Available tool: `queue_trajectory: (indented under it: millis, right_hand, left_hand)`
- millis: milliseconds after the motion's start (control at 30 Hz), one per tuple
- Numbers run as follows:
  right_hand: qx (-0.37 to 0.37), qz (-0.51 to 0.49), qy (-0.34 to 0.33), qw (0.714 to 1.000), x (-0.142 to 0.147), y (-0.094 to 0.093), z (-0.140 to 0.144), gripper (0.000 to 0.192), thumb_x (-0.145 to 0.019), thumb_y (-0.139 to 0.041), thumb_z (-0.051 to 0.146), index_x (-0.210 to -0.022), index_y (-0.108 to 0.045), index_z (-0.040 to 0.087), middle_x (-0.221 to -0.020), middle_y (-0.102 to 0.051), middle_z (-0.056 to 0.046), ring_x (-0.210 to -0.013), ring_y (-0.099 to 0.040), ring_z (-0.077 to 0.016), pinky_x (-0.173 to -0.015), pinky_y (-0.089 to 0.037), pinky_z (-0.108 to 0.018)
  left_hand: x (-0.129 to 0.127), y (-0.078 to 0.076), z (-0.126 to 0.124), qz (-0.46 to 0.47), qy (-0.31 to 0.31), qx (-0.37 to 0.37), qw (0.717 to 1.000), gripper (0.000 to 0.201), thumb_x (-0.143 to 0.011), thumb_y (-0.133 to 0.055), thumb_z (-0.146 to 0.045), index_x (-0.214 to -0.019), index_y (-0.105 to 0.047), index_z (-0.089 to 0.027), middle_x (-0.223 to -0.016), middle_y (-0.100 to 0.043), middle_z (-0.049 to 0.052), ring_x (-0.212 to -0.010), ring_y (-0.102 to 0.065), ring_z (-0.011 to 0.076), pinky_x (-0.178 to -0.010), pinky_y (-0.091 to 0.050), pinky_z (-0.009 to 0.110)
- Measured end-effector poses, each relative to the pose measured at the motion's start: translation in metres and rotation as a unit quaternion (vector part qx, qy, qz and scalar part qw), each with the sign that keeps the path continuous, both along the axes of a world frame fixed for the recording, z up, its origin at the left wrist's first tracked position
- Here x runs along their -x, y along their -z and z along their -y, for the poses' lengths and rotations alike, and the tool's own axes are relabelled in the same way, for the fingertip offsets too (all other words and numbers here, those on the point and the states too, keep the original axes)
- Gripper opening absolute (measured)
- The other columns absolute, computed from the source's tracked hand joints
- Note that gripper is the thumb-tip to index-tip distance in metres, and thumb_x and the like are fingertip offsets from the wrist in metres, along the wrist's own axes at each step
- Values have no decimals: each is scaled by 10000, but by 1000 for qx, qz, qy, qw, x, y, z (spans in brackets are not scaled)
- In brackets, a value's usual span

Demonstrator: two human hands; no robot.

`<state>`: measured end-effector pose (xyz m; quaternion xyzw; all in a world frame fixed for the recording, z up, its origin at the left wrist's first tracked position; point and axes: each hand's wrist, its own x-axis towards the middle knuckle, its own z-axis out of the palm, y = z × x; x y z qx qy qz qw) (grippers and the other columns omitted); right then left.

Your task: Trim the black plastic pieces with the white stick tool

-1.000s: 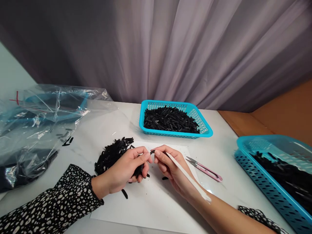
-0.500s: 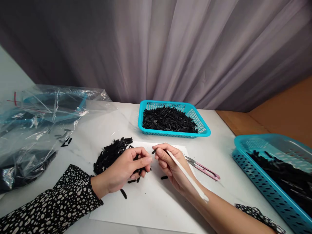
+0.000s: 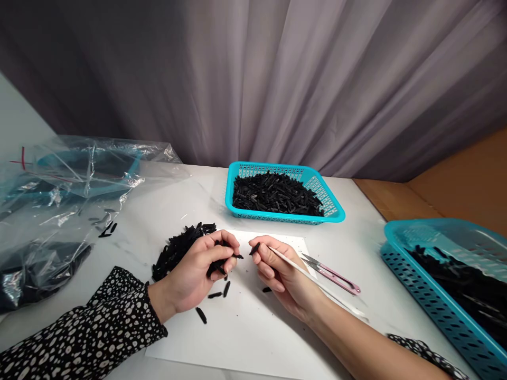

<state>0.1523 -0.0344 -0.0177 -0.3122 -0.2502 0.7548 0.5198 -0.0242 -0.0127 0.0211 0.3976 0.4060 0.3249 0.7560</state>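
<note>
- Black pieces (image 3: 217, 266), small and thin, are bunched in the curled left hand (image 3: 198, 272), above a white sheet (image 3: 245, 327).
- One piece (image 3: 254, 248) is pinched at the right hand's (image 3: 277, 272) fingertips, beside a thin white stick (image 3: 312, 277) gripped in the same hand.
- The two hands sit close, fingertips near but apart.
- A loose pile (image 3: 178, 248) lies just behind the left hand; a few strays (image 3: 216, 294) lie on the sheet under it.
- The pieces look light, stiff and smooth, so they likely slip easily; a fingertip pinch across the middle seems safest.
- Pink snips (image 3: 330, 274) lie just right of the right hand.
- Two blue baskets, far (image 3: 285, 171) and right (image 3: 435, 311), hold more pieces.
- A clear bag (image 3: 59, 195) lies at left.
</note>
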Motion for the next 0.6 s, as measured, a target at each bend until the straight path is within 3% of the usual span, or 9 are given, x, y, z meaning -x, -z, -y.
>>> queue_trajectory:
  millis: [300,433,600]
  right_hand:
    - [1,17,7,1000,1,-2,-1,284,-737,-820,362,-897,-725,148,-669,-553,13,-469,-288,-34,-332,-175,-122]
    - [-22,29,-6,999,3,-3,0,290,-826,-707,431,-787,-636,153,-657,-594,-1,-411,-298,-33,-328,-186,-147]
    - [-31,120,-24,992,9,-3,5,365,-813,-699,509,-780,-583,165,-531,-504,49,-387,-270,-37,-338,-159,-156]
  left_hand:
    - [-3,-4,1,-14,-24,-5,1000,100,-803,-640,-206,-847,-562,-161,-621,-505,-27,-568,-397,76,-487,-218,205]
    - [-5,-2,4,-31,-38,-25,998,183,-809,-697,-253,-869,-541,-178,-656,-530,-27,-606,-448,82,-505,-242,206]
    - [-6,1,6,-32,-39,-46,998,209,-817,-711,-266,-860,-525,-182,-642,-520,-39,-592,-432,75,-503,-244,200]
